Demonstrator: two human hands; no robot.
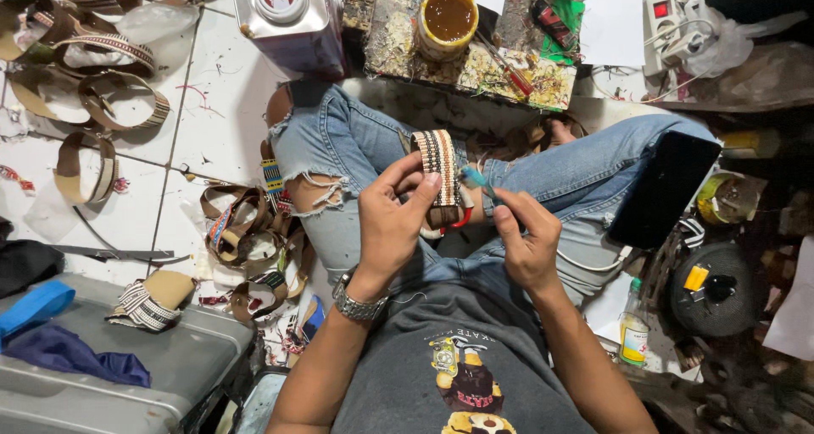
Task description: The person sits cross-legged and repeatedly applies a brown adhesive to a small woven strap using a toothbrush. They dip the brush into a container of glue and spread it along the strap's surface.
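I sit cross-legged in torn blue jeans on a white tiled floor. My left hand (392, 218), a metal watch on its wrist, grips a woven patterned strap (438, 163) in brown, cream and black, held upright over my lap. My right hand (524, 235) pinches a small brush with a light blue tip (475, 178) that rests against the strap's right edge. A red ring (462, 219) peeks out just below the strap.
An open tin of brown glue (448, 19) stands on a paint-spattered board (475, 61) ahead. Several woven straps and leather loops (102, 95) lie left on the tiles. A black phone (663, 188) rests on my right knee; a grey case (127, 375) sits lower left.
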